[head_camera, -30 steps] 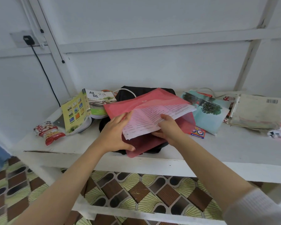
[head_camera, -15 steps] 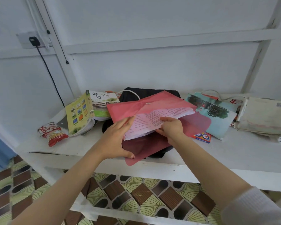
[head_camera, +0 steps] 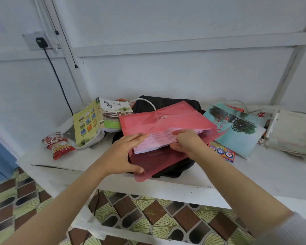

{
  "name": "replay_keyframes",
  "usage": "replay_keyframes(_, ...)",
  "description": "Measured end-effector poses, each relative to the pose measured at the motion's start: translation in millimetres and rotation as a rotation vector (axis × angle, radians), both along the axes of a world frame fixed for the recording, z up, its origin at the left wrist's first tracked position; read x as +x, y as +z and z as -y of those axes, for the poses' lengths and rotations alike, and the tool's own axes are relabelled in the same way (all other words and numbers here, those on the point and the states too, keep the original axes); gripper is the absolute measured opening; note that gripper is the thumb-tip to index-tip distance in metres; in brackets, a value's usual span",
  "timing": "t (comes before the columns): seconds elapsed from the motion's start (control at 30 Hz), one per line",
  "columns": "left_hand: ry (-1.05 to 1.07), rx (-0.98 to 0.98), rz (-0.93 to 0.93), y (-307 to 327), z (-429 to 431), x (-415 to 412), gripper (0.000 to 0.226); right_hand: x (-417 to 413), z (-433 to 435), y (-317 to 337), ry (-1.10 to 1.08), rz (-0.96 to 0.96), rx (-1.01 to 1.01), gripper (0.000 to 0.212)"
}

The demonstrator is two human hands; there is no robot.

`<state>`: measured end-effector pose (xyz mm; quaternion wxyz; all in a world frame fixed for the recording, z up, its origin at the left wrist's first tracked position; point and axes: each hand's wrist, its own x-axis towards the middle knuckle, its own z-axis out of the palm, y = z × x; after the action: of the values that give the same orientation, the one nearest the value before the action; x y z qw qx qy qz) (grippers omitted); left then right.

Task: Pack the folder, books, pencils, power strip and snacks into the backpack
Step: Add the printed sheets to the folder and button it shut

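Observation:
A red translucent folder lies open on top of the black backpack on the white table. A stack of printed papers sits half inside the folder. My left hand holds the folder's lower flap, thumb under its near corner. My right hand pinches the papers at their right end. A green book lies open left of the backpack, a red snack packet further left. A teal book lies to the right.
A worn pale book stack lies at the far right. A small colourful card sits by the teal book. A white cable arcs behind the folder. A black plug and cord hang on the wall. White table edge runs in front.
The papers have slid further into the red folder, pushed in by my right hand. My left hand has stayed on the folder's lower flap.

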<state>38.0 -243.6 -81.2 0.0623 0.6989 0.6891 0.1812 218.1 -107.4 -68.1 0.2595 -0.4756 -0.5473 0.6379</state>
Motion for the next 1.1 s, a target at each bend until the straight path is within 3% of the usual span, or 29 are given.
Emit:
replay_keyframes(0.07,-0.003,0.000,0.082,-1,2,-1,0.090,15,4,9,0.188,0.216,0.167,0.028)
replay_keyframes(0.17,0.065,0.003,0.257,-4,-2,-1,0.029,42,7,21,0.468,0.448,0.625,0.038)
replay_keyframes(0.23,0.131,0.006,0.372,-7,-2,2,0.009,54,6,26,0.579,0.603,0.843,0.045)
replay_keyframes(0.33,0.246,0.021,0.445,-9,-5,2,0.015,56,-5,26,0.559,0.819,1.071,0.039)
replay_keyframes(0.4,0.243,-0.023,0.511,-26,-5,-27,0.022,49,-17,27,0.480,0.799,1.143,0.019)
replay_keyframes(0.47,0.349,-0.057,0.555,-48,-13,-51,0.025,39,-30,27,0.409,0.747,1.156,0.015)
replay_keyframes(0.53,0.322,-0.052,0.560,-38,-4,-37,0.061,29,-41,27,0.386,0.721,1.156,0.018)
replay_keyframes(0.63,0.387,-0.028,0.753,-8,-2,8,0.053,13,-55,22,0.391,0.710,1.195,0.022)
replay_keyframes(0.77,0.406,0.111,0.582,-17,-14,5,0.068,-3,-68,8,0.379,0.745,1.276,0.027)
replay_keyframes(0.87,0.408,0.199,0.274,-22,-24,2,0.076,-10,-74,-3,0.393,0.797,1.290,0.033)
replay_keyframes(0.93,0.324,0.211,0.099,-24,-30,0,0.068,-14,-77,-10,0.374,0.802,1.275,0.037)
replay_keyframes(1.1,0.058,0.072,-0.007,-25,-59,4,0.053,-17,-71,-20,0.330,0.898,1.259,0.034)
